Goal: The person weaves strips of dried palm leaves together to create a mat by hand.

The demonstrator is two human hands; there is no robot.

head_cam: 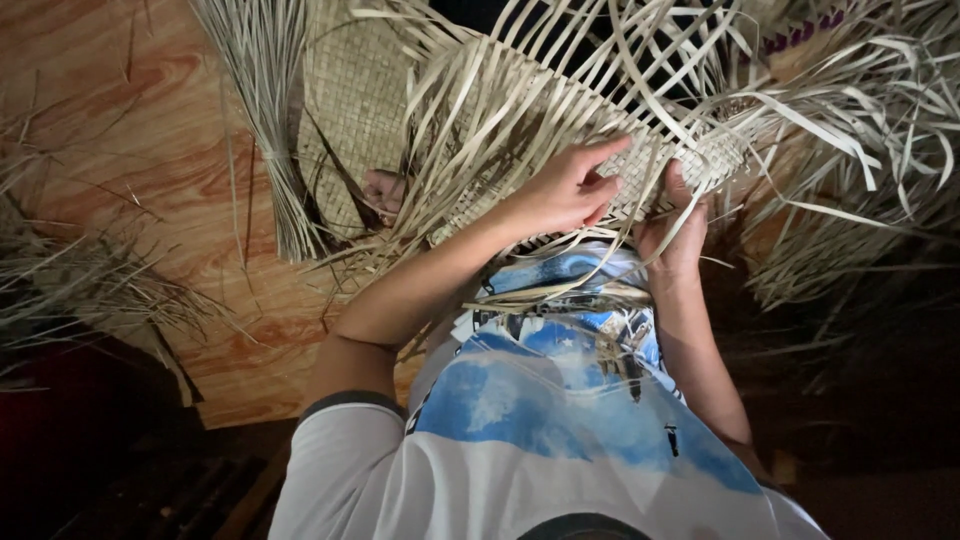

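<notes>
- Lying far left on the wood floor (150, 130), a strip bundle (265, 110).
- Left hand (565, 190) pinches strips on the mat (520, 120), fingers curled.
- Right hand (678, 235) grips the mat's near edge; dry strips could snap if bent sharply.

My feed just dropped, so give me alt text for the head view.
Two bare hands work the edge of a half-woven mat of pale dried leaf strips: the left hand pinches strips on top, and the right hand grips the edge from below. Loose strips fan out all round, over a wood-grain floor.
</notes>
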